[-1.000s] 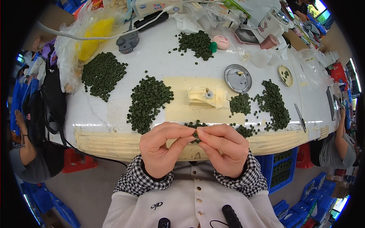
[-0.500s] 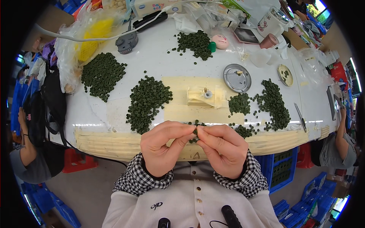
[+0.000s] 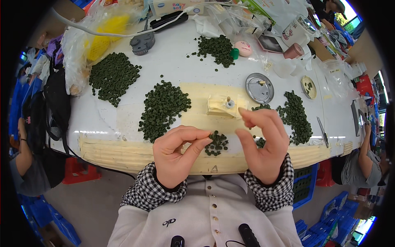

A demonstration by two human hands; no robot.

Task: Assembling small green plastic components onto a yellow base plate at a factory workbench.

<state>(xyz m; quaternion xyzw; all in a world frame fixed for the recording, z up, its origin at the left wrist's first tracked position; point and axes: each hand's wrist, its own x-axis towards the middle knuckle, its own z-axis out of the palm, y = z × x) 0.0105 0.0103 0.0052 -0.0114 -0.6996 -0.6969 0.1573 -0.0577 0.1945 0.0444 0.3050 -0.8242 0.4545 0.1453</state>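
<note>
My left hand (image 3: 175, 154) is closed in a pinch near the table's front edge, thumb and forefinger pressed on a small dark green piece that is mostly hidden by the fingertips. Just beside those fingertips lies a small heap of dark green disc-like pieces (image 3: 219, 145). My right hand (image 3: 269, 150) is raised to the right of it, thumb and fingers apart, with nothing visible between them. Its fingertips are close to a block wrapped in cream tape (image 3: 218, 108), which has a small grey round fitting on it. Behind that hand, more green pieces are partly covered.
Larger heaps of green pieces lie left (image 3: 162, 111), far left (image 3: 113, 78), at the back (image 3: 216, 50) and right (image 3: 296, 119). A round metal lid (image 3: 250, 95), a cream dish (image 3: 303, 87) and a slim knife-like tool (image 3: 323, 132) are on the right. Bags and a mug (image 3: 294, 33) crowd the back.
My hands were together, fingertips meeting on a green piece. The right hand has let go, opened and moved right and away from me; the left still pinches. The front heap is now uncovered.
</note>
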